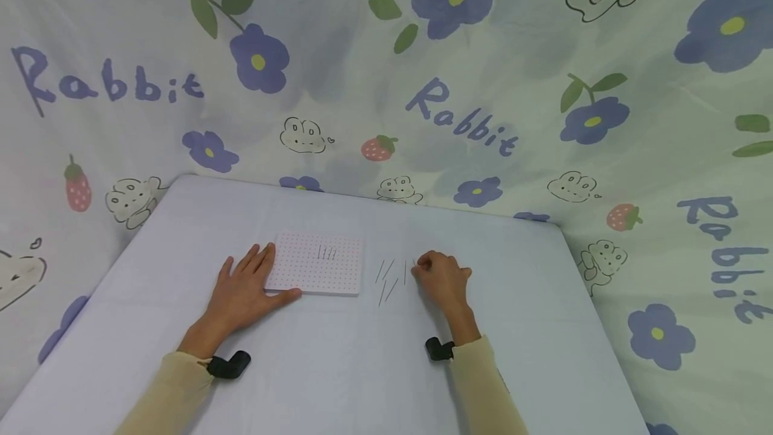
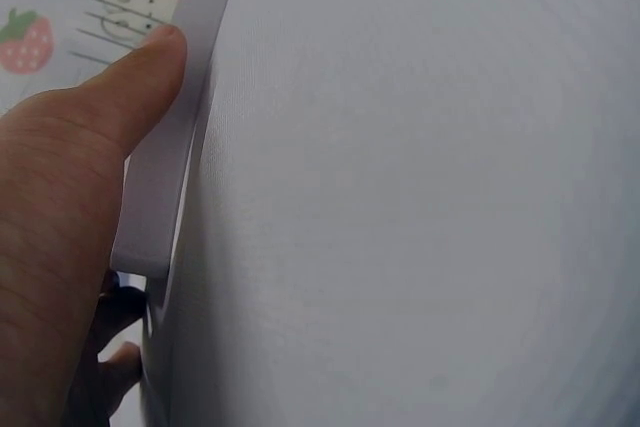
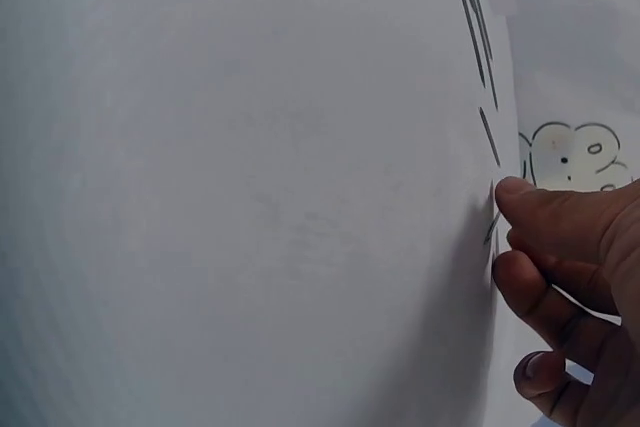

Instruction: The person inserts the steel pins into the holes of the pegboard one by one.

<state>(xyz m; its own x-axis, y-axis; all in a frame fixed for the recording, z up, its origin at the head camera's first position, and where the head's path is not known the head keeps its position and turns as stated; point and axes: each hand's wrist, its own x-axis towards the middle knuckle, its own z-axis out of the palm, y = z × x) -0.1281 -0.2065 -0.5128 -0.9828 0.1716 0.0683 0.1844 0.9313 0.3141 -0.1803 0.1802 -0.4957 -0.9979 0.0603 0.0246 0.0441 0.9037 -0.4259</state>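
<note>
A white board (image 1: pixel 314 270) dotted with rows of small holes lies on the table, with several thin dark sticks (image 1: pixel 327 252) standing upright in it. My left hand (image 1: pixel 241 291) rests at its near left corner, fingers spread along the left side and the thumb straight over the front edge. In the left wrist view the thumb (image 2: pixel 150 82) lies against the board's side (image 2: pixel 160 197). My right hand (image 1: pixel 443 280) pinches a thin dark stick between thumb and fingertips, right of the board. Several similar loose sticks (image 1: pixel 386 282) lie between that hand and the board.
A white cloth covers the table (image 1: pixel 338 361). Behind it and along its sides hangs a curtain (image 1: pixel 338 79) printed with flowers, rabbits and strawberries. A black wrist camera (image 1: pixel 229 364) sits on the left wrist and another camera (image 1: pixel 439 349) on the right.
</note>
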